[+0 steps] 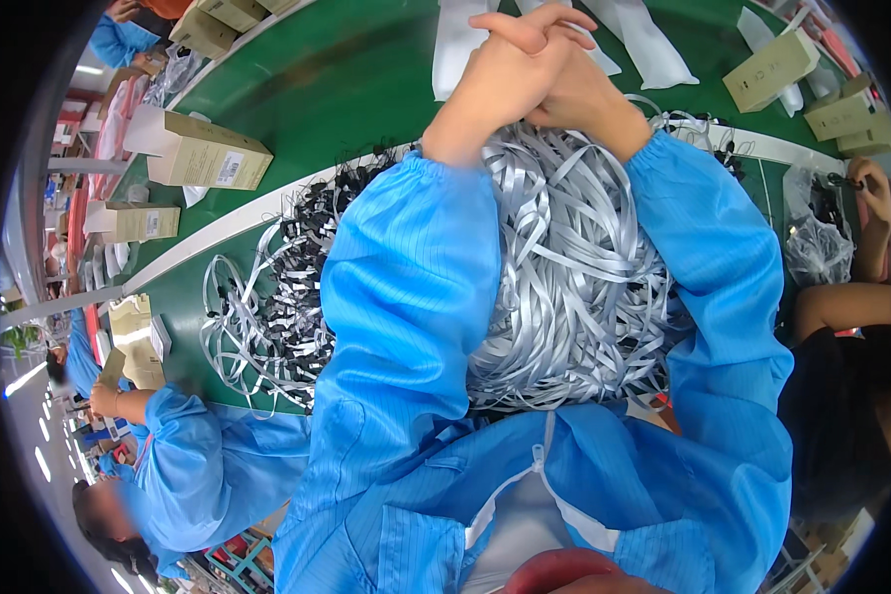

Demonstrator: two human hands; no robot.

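My left hand (493,87) and my right hand (586,95) are clasped together at the top middle, fingers interlaced, with no object between them. Both arms reach forward in blue sleeves over a big heap of silvery-grey flat straps (564,247), like lanyards. Black fittings (302,243) with thin loops gather along the heap's left side, partly hidden by my left sleeve. Just beyond my hands lie white pouches (648,45) on the green table (337,69).
Open cartons (208,153) stand at the left and another carton (772,71) at the far right. A white strip (208,230) crosses the table. A co-worker in blue (203,465) sits at my left; another person's arm (856,307) is at my right, near a clear plastic bag (817,247).
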